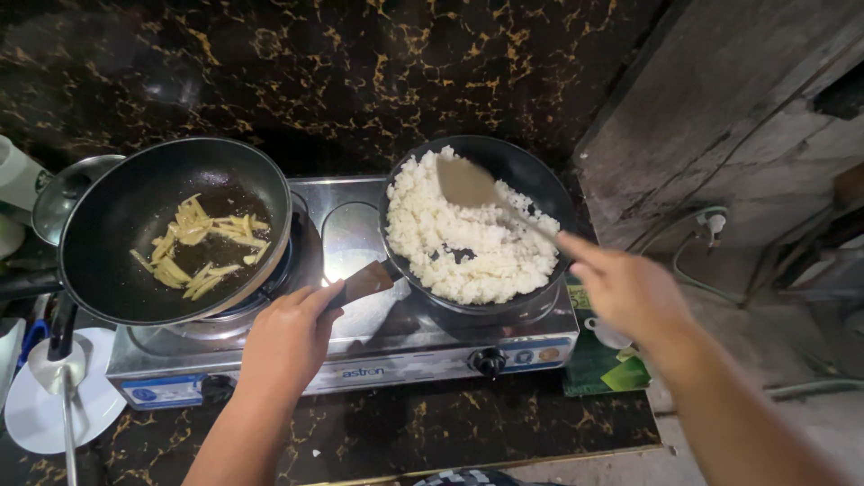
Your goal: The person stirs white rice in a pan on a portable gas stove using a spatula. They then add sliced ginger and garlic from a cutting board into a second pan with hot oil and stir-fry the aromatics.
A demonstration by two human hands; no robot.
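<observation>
Two pans on a steel stove (360, 355). Left hand (290, 337) closed around brown handle (364, 283) of black rice pan (477, 229), heaped with white rice. Right hand (625, 288), just beside pan, grips spatula (468, 183), blade resting on rice.

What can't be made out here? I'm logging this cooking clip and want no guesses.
Head view:
- Burner flames: hidden under the rice pan and wok.
- Pan handle's end: covered by the left hand.
- Spatula's grip: hidden inside the right hand.
</observation>
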